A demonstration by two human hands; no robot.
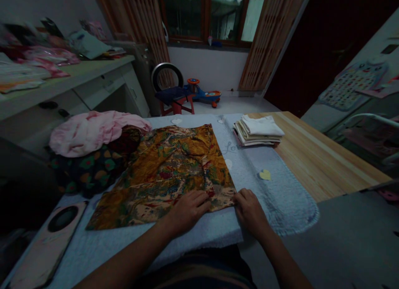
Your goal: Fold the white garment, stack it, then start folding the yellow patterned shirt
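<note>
A mustard-yellow patterned cloth (170,168) lies spread flat on a pale blue towel (264,189) that covers the table. My left hand (188,210) rests on the cloth's near edge, fingers curled down onto the fabric. My right hand (249,210) is closed at the cloth's near right corner, fingers pinched on that corner.
A heap of pink (93,131) and dark patterned clothes (90,168) sits left of the cloth. Folded white and beige cloths (258,131) are stacked at the far right on the wooden tabletop (324,156). A phone-like device (50,239) lies at the near left. A small chair and a toy car stand beyond.
</note>
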